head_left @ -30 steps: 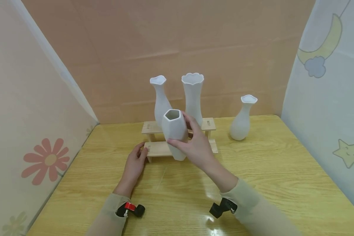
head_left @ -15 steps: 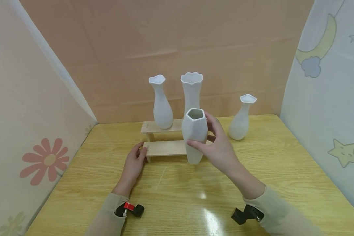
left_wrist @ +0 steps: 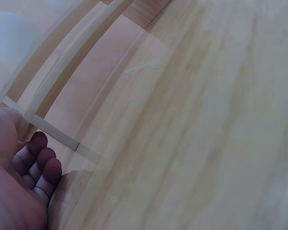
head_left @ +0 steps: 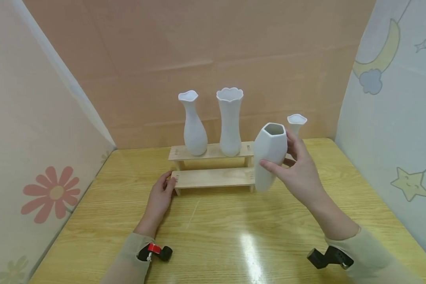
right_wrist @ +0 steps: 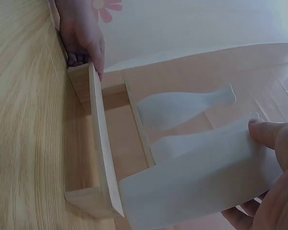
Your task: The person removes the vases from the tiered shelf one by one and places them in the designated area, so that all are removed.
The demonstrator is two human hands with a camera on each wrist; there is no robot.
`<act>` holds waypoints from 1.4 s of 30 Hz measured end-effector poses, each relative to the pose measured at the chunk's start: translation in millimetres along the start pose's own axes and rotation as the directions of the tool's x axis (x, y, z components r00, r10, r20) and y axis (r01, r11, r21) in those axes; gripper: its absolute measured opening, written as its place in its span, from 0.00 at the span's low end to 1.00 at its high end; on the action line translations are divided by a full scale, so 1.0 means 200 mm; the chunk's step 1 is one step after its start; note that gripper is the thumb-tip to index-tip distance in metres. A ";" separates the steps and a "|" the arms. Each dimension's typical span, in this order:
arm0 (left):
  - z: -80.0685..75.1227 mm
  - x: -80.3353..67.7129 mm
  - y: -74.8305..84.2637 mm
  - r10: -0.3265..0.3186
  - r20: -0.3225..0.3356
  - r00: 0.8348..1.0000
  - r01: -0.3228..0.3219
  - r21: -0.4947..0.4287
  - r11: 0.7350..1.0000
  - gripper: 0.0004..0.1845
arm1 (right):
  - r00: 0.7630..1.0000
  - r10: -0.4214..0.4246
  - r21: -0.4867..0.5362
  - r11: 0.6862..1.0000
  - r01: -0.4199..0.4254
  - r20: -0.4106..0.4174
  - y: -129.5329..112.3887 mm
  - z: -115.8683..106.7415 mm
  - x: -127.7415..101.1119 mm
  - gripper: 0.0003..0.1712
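Note:
My right hand (head_left: 282, 157) grips a white faceted vase (head_left: 266, 173) around its body and holds it tilted in the air in front of the right end of a two-step wooden stand (head_left: 213, 177). In the right wrist view the thumb (right_wrist: 271, 134) lies across that vase (right_wrist: 192, 187). My left hand (head_left: 161, 195) rests on the table, its fingertips touching the left end of the lower step. A slim-necked vase (head_left: 193, 126) and a scallop-rimmed vase (head_left: 230, 122) stand on the upper step.
A smaller white vase (head_left: 296, 119) stands on the yellow wooden table (head_left: 234, 236), half hidden behind my right hand. Patterned panels close in the left, back and right sides. The lower step (right_wrist: 98, 143) carries nothing.
My right hand has carried the faceted vase to the right, from in front of the stand's middle to its right end. The left hand has stayed put.

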State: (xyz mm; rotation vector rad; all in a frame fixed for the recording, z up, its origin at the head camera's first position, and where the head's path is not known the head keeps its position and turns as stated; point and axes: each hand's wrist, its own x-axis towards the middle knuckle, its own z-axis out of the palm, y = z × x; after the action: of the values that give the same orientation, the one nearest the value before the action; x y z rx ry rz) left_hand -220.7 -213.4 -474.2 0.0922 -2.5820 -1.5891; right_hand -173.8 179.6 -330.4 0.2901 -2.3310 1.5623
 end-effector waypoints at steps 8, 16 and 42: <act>0.00 0.00 0.01 -0.005 -0.001 1.000 0.004 -0.005 1.000 0.31 | 0.998 0.045 -0.066 0.997 -0.049 -0.052 0.07 -0.17 0.01 0.52; 0.00 0.00 0.01 0.002 -0.008 1.000 -0.002 -0.004 1.000 0.29 | 0.990 0.073 -0.134 0.987 -0.089 -0.121 0.18 -0.32 0.03 0.52; 0.00 0.00 0.01 -0.009 0.002 1.000 0.009 -0.013 1.000 0.31 | 0.926 0.280 -0.119 0.941 -0.317 -0.251 0.49 -0.56 0.26 0.57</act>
State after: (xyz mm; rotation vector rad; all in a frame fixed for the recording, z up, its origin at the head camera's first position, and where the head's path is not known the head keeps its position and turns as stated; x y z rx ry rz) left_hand -220.4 -212.8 -472.0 0.1022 -2.5759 -1.6096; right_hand -238.6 321.8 -356.2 -0.2867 -2.3741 1.4357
